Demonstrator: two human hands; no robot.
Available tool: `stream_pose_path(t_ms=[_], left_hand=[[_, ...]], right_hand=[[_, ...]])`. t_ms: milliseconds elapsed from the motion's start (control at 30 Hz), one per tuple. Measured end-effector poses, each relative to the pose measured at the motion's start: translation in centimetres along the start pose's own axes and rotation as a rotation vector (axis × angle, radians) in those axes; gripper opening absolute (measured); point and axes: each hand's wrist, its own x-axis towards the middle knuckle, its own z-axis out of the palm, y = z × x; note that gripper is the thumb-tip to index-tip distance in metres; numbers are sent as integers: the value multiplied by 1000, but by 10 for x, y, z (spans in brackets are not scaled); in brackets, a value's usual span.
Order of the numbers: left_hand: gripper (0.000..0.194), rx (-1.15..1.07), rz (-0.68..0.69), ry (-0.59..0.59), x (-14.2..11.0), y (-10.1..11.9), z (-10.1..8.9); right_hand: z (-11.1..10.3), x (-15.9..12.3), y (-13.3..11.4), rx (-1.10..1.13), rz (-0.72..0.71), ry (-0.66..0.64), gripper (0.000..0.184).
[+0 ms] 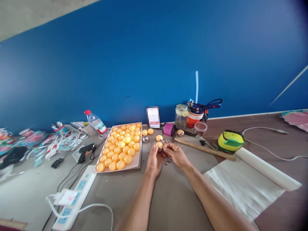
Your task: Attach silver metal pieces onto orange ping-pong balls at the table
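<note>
My left hand (154, 161) is closed around an orange ping-pong ball (159, 145) whose lower side appears dotted with small shiny pieces. My right hand (177, 155) touches the ball's right side, thumb and fingers pinched together; whatever sits between those fingertips is too small to make out. Just behind the hands lies another orange ball (159, 138), with small shiny metallic pieces (166, 141) scattered beside it. More bits (169, 160) lie under my right hand. A ball covered in silvery pieces (145, 139) rests to the left, near two plain orange balls (150, 131).
A tray (140, 157) of orange balls stands left, beside a glue gun (84, 153), bottle (96, 124) and power strip (81, 186). Rightward are a wooden stick (204, 149), glass jar (181, 117), red cups (193, 119), yellow-green wristband-like roll (230, 141) and white sheet roll (267, 170).
</note>
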Motion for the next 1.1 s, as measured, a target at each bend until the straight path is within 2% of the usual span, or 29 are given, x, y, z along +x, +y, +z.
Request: stream_pose_path(t_ms=[267, 800, 1100], left_hand=[[30, 90, 51, 4, -1, -3, 0], [30, 141, 85, 29, -2, -7, -3], [30, 158, 111, 83, -3, -10, -6]], right_hand=[[-1, 0, 2, -33, 32, -40, 19], [-2, 1, 5, -51, 37, -40, 23], [4, 3, 15, -36, -26, 67, 32]])
